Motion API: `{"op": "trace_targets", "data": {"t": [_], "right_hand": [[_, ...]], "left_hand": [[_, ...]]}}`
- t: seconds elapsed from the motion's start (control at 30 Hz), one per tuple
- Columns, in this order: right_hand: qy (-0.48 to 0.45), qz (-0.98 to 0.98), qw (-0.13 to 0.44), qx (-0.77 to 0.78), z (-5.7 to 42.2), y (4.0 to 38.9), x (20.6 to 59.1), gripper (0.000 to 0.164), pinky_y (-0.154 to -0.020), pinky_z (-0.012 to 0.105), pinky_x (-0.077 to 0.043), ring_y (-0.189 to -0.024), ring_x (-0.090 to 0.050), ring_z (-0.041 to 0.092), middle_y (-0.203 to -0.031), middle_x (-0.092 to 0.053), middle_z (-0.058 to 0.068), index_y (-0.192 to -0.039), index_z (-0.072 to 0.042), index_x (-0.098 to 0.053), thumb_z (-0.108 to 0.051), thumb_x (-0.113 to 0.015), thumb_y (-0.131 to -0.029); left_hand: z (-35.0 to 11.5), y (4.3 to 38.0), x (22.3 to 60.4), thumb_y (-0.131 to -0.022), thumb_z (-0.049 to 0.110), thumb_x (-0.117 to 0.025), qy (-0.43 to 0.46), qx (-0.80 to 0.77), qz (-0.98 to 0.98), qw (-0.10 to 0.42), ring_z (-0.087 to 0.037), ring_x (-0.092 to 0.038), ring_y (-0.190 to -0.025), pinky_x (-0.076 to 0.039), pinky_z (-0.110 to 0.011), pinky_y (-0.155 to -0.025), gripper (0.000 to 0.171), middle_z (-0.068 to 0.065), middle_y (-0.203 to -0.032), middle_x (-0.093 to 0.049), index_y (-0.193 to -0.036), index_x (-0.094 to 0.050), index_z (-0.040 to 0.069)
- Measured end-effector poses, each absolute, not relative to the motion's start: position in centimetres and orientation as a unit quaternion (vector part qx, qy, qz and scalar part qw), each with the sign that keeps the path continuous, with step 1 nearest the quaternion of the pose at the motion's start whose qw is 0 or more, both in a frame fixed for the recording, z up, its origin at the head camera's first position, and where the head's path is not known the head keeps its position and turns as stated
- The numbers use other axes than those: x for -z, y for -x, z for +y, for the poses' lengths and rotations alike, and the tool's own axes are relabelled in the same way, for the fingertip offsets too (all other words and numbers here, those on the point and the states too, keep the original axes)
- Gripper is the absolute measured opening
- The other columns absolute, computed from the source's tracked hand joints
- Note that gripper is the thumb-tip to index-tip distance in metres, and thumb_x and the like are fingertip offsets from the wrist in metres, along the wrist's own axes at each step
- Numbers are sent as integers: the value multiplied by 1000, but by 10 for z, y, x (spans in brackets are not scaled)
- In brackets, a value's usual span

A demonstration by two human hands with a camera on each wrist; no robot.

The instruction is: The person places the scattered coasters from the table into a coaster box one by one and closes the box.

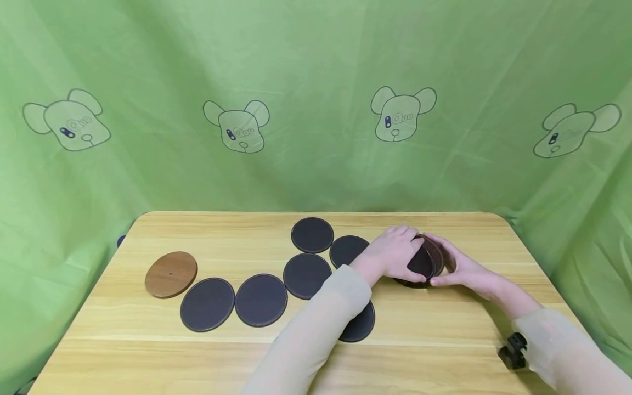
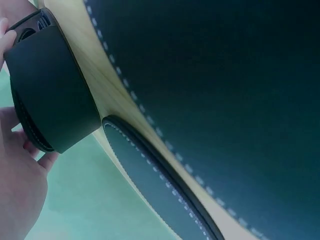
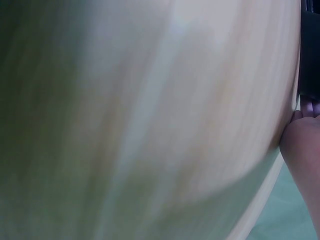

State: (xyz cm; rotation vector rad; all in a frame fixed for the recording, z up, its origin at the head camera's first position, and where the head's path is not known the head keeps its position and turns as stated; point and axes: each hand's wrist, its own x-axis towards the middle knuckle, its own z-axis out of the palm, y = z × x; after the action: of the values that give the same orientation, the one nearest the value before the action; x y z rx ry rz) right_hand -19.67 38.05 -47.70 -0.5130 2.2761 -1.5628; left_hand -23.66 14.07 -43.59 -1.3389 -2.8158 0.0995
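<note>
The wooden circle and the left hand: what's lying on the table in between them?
Several flat dark discs lie between the wooden circle and the left hand. The head view shows them.

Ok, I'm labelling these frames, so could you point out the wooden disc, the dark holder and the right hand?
Wooden disc [image 1: 171, 275]: head view, middle of its broad face.
Dark holder [image 2: 55, 90]: left wrist view, its curved outer wall.
Right hand [image 1: 467, 271]: head view, middle of the hand, behind the thumb.
</note>
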Motion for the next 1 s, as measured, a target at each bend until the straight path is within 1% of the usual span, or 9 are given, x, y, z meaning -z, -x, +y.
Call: {"op": "trace_targets", "data": {"t": [0.13, 0.23, 0.43, 0.6, 0.7, 0.9, 1.0], "right_hand": [[180, 800, 167, 547, 381, 197, 477, 105, -102, 0, -28, -138, -31, -24, -169, -26, -13, -171, -12, -13, 1, -78, -90], [178, 801, 165, 547, 381, 197, 478, 105, -102, 1, -28, -138, -31, -23, -169, -26, -11, -171, -13, -13, 2, -78, -90], [189, 798, 158, 551, 382, 198, 479, 105, -102, 1, -27, -140, -32, -22, -166, -29, -18, -171, -11, -14, 4, -78, -88], [194, 794, 158, 553, 381, 197, 477, 104, -101, 2, -28, -139, -33, -22, -162, -32, -21, -170, -10, -15, 4, -77, -88], [192, 797, 159, 551, 380, 197, 477, 104, -100, 2, -28, -138, -35, -22, -160, -34, -21, -170, -9, -15, 4, -77, -88], [183, 804, 156, 544, 379, 196, 477, 104, -99, 1, -28, -136, -33, -24, -160, -33, -20, -170, -9, -16, 3, -78, -88], [184, 802, 152, 547, 378, 196, 477, 104, -99, 1, -27, -137, -33, -24, -158, -35, -21, -170, -8, -16, 4, -78, -87]], "left_hand": [[141, 236, 436, -93, 80, -56, 430, -37, -902, -2, -11, -35, -153, -28, -28, -129, 91, 6, -164, -41, -164, -40, 24], [141, 237, 436, -94, 79, -55, 432, -34, -901, -3, -11, -35, -153, -27, -27, -129, 90, 6, -163, -41, -164, -40, 24], [135, 240, 435, -99, 72, -54, 446, -31, -894, -2, -12, -37, -153, -27, -25, -129, 81, 5, -162, -43, -163, -43, 22], [125, 245, 433, -103, 67, -53, 460, -18, -888, -11, -12, -37, -155, -30, -24, -128, 75, 4, -164, -43, -163, -42, 23], [115, 249, 430, -104, 63, -53, 468, -5, -884, -7, -13, -39, -153, -32, -26, -127, 71, 2, -163, -45, -162, -44, 24], [96, 258, 428, -106, 54, -53, 456, 4, -890, 11, -16, -41, -152, -29, -31, -129, 58, 2, -159, -50, -156, -52, 25], [86, 263, 429, -106, 52, -53, 448, 2, -894, 19, -18, -42, -152, -28, -34, -130, 54, 2, -156, -52, -153, -54, 26]]}}
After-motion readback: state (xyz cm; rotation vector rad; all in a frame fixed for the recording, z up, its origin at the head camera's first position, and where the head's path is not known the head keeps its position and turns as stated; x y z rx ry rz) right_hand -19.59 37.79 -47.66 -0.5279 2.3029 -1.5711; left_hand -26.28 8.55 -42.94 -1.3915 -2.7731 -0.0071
